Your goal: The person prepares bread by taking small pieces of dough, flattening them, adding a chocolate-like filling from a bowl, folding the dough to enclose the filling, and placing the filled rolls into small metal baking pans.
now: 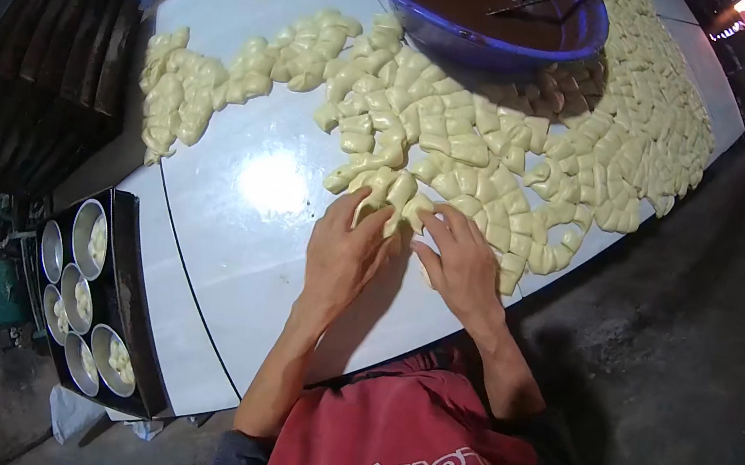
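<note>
Many soft, pale yellow dough pieces [459, 129] lie packed side by side on the white tabletop. At the near edge of this spread my left hand [343, 245] curls its fingers over a few dough pieces [396, 189], and its fingertips are partly sunk among them. My right hand [465, 266] is just beside it, bent fingers and thumb pressed to the same small cluster from the right. The undersides of the pieces between my hands are hidden.
A blue basin [481, 52] of brown filling with a dark-handled utensil stands at the far side. At the left, a black tray [144, 313] holds several round metal tins [113, 361], some with dough inside. Dark stacked trays [48, 50] stand behind it. Another person's arm shows at the far left.
</note>
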A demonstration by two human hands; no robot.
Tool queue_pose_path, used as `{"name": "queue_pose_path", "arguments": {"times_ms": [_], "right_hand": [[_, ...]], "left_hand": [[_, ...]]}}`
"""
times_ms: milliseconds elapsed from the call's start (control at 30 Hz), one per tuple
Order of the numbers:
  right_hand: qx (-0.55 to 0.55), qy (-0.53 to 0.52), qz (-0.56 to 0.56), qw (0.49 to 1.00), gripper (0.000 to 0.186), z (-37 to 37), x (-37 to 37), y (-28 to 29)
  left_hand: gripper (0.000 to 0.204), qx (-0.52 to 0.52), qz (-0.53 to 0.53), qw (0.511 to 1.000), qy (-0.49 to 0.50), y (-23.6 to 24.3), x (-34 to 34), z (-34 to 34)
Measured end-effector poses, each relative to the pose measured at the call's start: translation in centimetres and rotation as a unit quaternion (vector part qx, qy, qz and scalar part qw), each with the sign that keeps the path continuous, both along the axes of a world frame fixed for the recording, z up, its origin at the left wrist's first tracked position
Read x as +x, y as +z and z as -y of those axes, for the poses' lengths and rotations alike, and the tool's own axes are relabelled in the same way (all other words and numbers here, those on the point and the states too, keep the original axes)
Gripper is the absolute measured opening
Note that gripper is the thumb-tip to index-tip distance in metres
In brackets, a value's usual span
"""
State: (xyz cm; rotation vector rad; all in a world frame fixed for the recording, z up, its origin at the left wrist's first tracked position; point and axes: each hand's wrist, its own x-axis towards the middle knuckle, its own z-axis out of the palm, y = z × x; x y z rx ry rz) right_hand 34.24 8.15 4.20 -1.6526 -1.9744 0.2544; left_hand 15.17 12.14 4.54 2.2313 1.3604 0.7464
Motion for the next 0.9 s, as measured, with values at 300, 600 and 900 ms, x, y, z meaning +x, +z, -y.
{"name": "queue_pose_path", "arguments": {"times_ms": [300,600,900], "right_hand": [[-0.237,-0.083,-0.434,0.865,0.022,-1.7,2.6,-2.4],[-0.229,-0.051,-0.633,0.738,0.031,1.9,1.8,0.0],[-0.162,-0.056,-0.580,0.797,0.030,0.7,2.3,-0.1]], "left_hand": [[0.040,-0.058,0.115,0.992,0.004,-0.3,0.6,0.4],[0.032,-0.422,0.264,0.867,-0.004,4.5,3.7,0.0],[0.051,-0.450,0.358,0.817,-0.034,1.8,3.9,0.2]]}}
